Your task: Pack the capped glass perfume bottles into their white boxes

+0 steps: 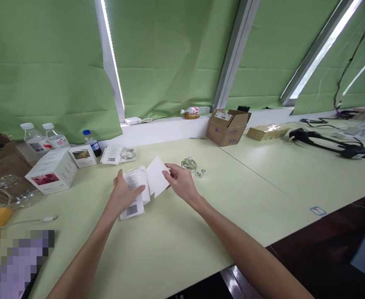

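Note:
My left hand [126, 191] is closed around a white printed carton [136, 209] with a barcode near its lower end, the thumb pressed across its face. Between the thumb and fingers of my right hand [180, 181] is a blank white piece [157, 176], like a card or box flap. It meets the carton's right side; I cannot tell whether the two are joined. Just beyond my right hand, a small clear glass jar or teapot-like piece [188, 164] rests on the table, with small shiny metal-looking parts [202, 173] beside it.
Behind my left hand, another flattened white package [111, 154] lies by a clear glass piece [128, 153]. White boxes [53, 171], bottles [90, 141] and a clear jar [22, 193] stand at left. An open cardboard box [227, 128] and a black frame-like device [331, 143] are at the right.

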`<control>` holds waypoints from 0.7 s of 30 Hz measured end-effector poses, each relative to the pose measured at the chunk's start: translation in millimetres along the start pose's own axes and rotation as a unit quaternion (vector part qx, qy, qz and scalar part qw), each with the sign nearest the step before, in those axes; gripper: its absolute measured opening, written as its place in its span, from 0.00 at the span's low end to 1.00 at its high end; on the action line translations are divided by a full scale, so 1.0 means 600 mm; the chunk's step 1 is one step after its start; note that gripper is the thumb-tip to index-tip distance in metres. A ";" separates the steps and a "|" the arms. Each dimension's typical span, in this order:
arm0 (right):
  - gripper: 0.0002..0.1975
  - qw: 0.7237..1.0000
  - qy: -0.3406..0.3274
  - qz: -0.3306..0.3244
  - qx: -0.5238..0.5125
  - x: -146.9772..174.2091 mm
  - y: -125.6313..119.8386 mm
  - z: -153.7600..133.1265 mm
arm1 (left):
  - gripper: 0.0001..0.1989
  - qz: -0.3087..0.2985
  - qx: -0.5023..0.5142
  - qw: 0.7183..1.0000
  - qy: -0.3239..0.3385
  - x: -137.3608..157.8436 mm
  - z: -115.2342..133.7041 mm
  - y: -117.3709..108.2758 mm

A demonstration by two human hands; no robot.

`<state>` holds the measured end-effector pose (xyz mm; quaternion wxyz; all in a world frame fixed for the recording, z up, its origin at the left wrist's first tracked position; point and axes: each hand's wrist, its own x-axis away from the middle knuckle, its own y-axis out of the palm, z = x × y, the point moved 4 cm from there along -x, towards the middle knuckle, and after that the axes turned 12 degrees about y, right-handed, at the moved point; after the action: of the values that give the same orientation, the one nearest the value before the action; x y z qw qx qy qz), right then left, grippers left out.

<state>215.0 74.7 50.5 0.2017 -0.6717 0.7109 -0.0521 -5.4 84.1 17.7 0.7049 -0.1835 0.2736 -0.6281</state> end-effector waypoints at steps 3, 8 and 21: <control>0.16 1.000 -0.007 0.028 0.005 -0.006 -0.015 -0.002 | 0.54 0.010 -0.024 1.000 -0.014 -0.005 -0.003 -0.013; 0.21 0.984 -0.020 0.175 -0.019 -0.029 -0.086 0.000 | 0.54 0.035 -0.050 0.998 -0.031 -0.010 -0.004 -0.035; 0.26 0.872 0.307 0.300 0.237 -0.076 -0.314 0.157 | 0.53 0.003 -0.018 0.999 -0.037 -0.004 -0.010 -0.020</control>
<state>425.2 120.4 39.3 0.1326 -0.3084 0.8706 -0.3597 -18.6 85.0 20.4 0.7130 -0.2182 0.2592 -0.6139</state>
